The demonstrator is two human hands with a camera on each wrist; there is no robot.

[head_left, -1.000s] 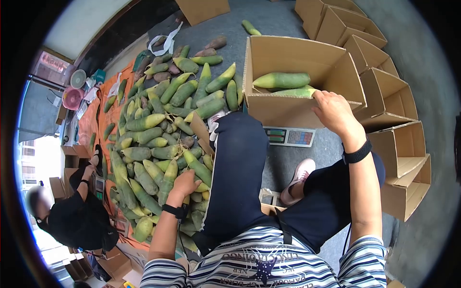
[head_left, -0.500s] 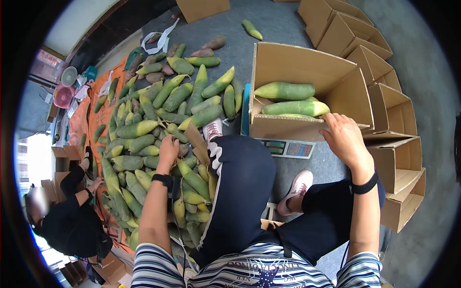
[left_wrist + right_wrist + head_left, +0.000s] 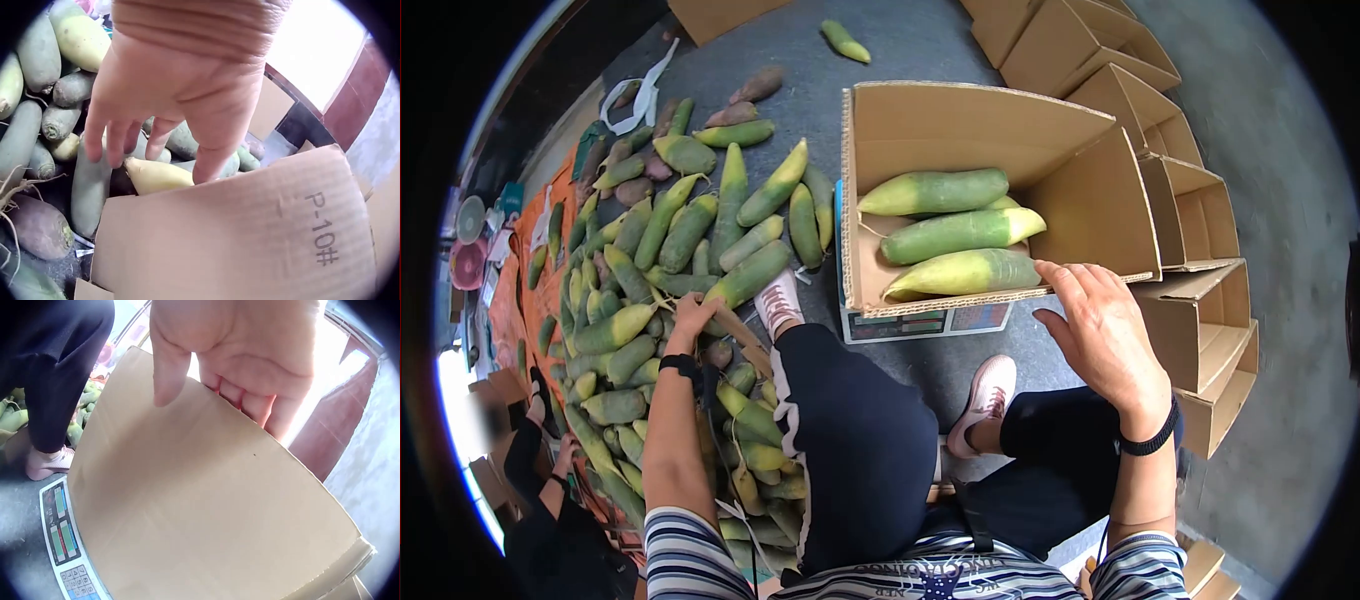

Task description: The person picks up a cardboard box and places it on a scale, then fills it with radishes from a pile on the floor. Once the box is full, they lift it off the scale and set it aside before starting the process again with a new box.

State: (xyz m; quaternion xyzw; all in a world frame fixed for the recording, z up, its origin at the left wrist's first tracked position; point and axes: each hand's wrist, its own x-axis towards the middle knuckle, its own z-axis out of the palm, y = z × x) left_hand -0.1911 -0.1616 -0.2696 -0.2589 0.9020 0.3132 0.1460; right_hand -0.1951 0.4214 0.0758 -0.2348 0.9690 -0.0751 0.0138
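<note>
Over the radish pile, my left hand reaches down with fingers spread and fairly straight. In the left wrist view, a green radish with a pale yellow end lies just beneath the fingers; a cardboard flap marked P-10# stands close to the thumb. My right hand holds the near rim of an open cardboard box, fingers over the edge and thumb outside. Several green radishes lie inside, the nearest with its end close to my fingertips. The box stands on a digital scale.
The pile of radishes spreads over an orange sheet on the left. Open cardboard boxes line the right side. A lone radish lies beyond the box. Another person works at the lower left.
My left hand has moved forward over the pile, away from my body. My right hand stays at the box rim. The view has shifted, showing more radishes inside the box.
</note>
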